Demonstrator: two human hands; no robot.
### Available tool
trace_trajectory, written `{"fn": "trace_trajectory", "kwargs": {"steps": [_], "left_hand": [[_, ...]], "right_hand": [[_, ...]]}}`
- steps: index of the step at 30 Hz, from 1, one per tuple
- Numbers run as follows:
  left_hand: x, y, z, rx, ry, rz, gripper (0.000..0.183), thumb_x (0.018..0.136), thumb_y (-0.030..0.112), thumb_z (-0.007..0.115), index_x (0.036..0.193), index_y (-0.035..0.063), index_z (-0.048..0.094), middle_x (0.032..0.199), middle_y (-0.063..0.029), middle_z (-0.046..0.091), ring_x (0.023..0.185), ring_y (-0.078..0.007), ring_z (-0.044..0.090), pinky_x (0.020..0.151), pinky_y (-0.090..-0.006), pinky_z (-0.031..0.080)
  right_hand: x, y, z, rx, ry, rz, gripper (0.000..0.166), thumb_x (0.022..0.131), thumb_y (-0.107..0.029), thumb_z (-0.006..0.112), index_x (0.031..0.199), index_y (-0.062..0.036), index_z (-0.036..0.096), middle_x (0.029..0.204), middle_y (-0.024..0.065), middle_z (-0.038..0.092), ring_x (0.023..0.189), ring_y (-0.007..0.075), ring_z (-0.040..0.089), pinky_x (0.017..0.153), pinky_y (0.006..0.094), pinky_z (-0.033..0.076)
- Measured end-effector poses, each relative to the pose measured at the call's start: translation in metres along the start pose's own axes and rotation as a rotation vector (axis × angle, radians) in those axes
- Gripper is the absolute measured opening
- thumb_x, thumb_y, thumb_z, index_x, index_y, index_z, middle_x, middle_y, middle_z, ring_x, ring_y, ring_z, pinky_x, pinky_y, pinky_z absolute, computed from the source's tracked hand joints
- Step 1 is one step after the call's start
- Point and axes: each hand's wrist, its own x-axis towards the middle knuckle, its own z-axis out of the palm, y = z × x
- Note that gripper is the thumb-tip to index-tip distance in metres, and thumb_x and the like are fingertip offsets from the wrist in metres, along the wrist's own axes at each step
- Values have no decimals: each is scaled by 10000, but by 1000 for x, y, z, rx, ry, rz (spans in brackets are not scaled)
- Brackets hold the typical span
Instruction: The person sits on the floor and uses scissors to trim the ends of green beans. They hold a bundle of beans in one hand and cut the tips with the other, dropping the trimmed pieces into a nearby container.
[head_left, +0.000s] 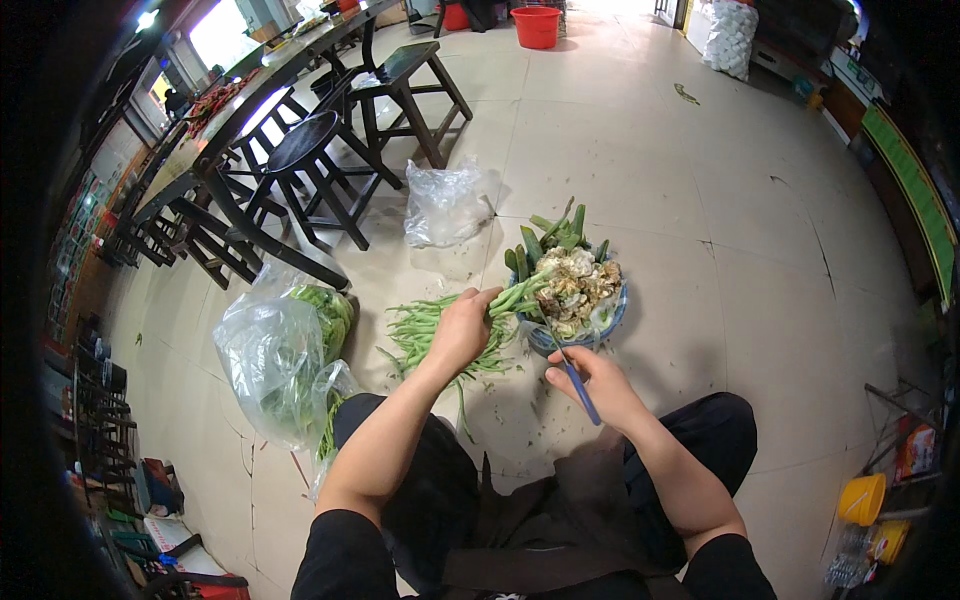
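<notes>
My left hand (463, 331) grips a small bunch of green beans (519, 295), whose ends reach over a blue basin (619, 315). Between the fingers of my right hand (600, 384) is a small knife (579, 390) with a blue-purple handle. Its thin blade points up and left, close to the bean ends; whether it touches them I cannot tell. Vegetable scraps (579, 279), pale and browned, heap up in the basin beside dark green stalk pieces (531, 246). Under and beyond my left hand, a pile of loose green beans (420, 328) lies on the tiled floor.
Left of the beans stand clear plastic bags (274, 360) of leafy greens (324, 311). A crumpled plastic bag (446, 202) lies farther off. Wooden stools (304, 142) crowd a long table (169, 176). A red bucket (536, 28) is at the back, yellow buckets (862, 499) at right.
</notes>
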Motion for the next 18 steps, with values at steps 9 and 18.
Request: {"fn": "trace_trajectory", "kwargs": {"steps": [9,18], "left_hand": [[2,7,-4,143,82,139,468,767,-53,560,1209,86,621,924,-183,618,812,-403,610,737,-472,495],[3,13,-13,31,120,220,570,712,-95,574,1248,98,594,927,-173,606,833,-389,598,751,-456,484]], "right_hand": [[2,-5,-3,208,-14,122,310,907,-319,689,962,-24,612,636,-23,553,551,42,536,512,219,442],[2,4,-1,175,-63,41,316,911,-306,684,1020,-19,612,703,-26,567,567,47,499,526,214,402]]}}
